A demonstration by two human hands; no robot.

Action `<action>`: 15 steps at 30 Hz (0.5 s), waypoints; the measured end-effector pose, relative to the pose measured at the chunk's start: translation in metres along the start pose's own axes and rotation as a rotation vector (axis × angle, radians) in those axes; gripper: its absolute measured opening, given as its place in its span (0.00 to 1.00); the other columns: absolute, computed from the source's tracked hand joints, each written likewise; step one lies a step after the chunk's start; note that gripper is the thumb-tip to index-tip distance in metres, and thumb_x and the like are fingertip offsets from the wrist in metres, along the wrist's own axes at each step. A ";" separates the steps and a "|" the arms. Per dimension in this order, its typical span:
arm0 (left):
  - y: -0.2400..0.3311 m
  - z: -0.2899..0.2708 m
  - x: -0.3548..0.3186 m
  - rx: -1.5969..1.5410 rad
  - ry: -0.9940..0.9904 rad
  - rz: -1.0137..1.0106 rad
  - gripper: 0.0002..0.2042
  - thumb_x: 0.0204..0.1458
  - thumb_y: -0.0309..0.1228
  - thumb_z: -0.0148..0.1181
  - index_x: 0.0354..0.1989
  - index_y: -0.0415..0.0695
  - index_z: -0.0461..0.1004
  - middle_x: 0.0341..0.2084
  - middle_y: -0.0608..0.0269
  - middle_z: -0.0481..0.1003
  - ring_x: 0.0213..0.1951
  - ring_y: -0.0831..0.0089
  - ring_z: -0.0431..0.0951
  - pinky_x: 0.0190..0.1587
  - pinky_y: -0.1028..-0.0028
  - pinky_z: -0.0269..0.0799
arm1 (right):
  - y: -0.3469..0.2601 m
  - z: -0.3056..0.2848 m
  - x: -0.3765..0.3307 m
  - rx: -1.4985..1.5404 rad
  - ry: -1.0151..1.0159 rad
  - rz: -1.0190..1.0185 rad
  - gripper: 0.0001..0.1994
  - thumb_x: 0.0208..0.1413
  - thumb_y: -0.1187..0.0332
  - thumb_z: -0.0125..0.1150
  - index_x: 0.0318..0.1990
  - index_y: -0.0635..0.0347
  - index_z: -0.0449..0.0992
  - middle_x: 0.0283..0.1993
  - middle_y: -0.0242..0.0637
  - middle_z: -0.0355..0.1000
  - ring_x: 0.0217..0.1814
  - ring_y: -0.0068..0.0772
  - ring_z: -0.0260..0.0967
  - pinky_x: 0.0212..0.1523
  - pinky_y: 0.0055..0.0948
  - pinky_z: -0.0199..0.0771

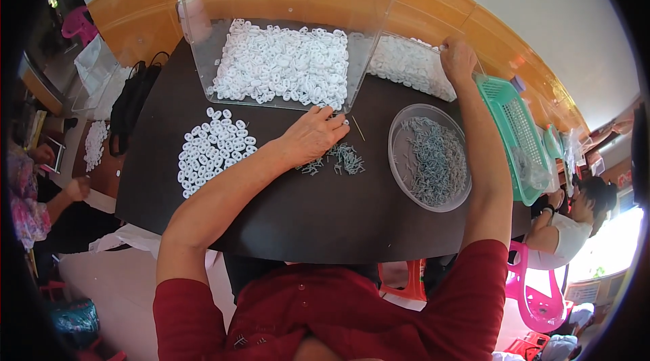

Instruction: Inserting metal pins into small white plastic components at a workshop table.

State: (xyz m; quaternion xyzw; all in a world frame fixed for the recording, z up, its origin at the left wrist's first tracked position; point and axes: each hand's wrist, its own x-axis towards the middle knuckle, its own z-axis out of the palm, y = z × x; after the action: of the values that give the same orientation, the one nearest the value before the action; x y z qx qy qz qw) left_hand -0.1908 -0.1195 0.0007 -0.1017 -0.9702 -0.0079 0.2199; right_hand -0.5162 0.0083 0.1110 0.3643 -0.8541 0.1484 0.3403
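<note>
My left hand (315, 136) rests on the dark table with its fingers bent together. A small white piece shows at its fingertips, but what they grip is mostly hidden. Just below it lies a loose pile of small grey screws (347, 160). Left of that hand spreads a group of white oval pieces with holes (211, 151). My right hand (459, 61) is reached far forward, its fingers curled at the right end of a clear box of white pieces (409, 66); what is in them cannot be made out.
A large clear bin (196, 70) of white pieces stands tilted at the back. On the right are a round clear tub (394, 164) of grey screws and a green basket (501, 100). A thin stick (358, 128) lies mid-table. Other people sit at both sides.
</note>
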 end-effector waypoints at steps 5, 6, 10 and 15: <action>-0.011 -0.014 -0.017 0.000 -0.073 -0.031 0.16 0.41 0.21 0.53 0.41 0.41 0.71 0.41 0.64 0.70 0.38 0.67 0.68 0.43 0.70 0.64 | 0.006 0.000 0.006 -0.013 -0.037 -0.108 0.05 0.40 0.71 0.55 0.20 0.61 0.74 0.25 0.52 0.71 0.30 0.54 0.72 0.30 0.46 0.69; -0.015 -0.019 -0.022 -0.001 -0.074 -0.033 0.16 0.41 0.21 0.53 0.41 0.41 0.71 0.41 0.64 0.70 0.38 0.67 0.68 0.43 0.70 0.64 | 0.007 0.001 0.007 -0.012 -0.039 -0.108 0.05 0.40 0.71 0.55 0.20 0.61 0.74 0.25 0.52 0.71 0.30 0.54 0.72 0.30 0.46 0.69; -0.029 -0.027 -0.044 0.023 0.084 -0.064 0.04 0.43 0.23 0.52 0.28 0.43 0.72 0.31 0.65 0.70 0.37 0.66 0.68 0.40 0.68 0.65 | 0.007 -0.001 0.008 -0.039 -0.014 -0.090 0.05 0.39 0.71 0.54 0.18 0.62 0.73 0.23 0.52 0.71 0.30 0.54 0.71 0.31 0.47 0.69; -0.031 -0.034 -0.043 -0.135 0.076 -0.274 0.12 0.37 0.18 0.52 0.32 0.42 0.75 0.30 0.62 0.74 0.33 0.61 0.71 0.38 0.67 0.69 | -0.007 -0.012 -0.001 -0.044 0.064 -0.096 0.04 0.38 0.73 0.55 0.20 0.61 0.74 0.25 0.51 0.72 0.32 0.52 0.70 0.35 0.44 0.68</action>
State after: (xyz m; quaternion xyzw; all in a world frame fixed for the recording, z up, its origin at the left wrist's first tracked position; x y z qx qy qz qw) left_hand -0.1444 -0.1606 0.0143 0.0175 -0.9632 -0.1070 0.2460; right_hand -0.5055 0.0097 0.1191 0.3924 -0.8274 0.1248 0.3820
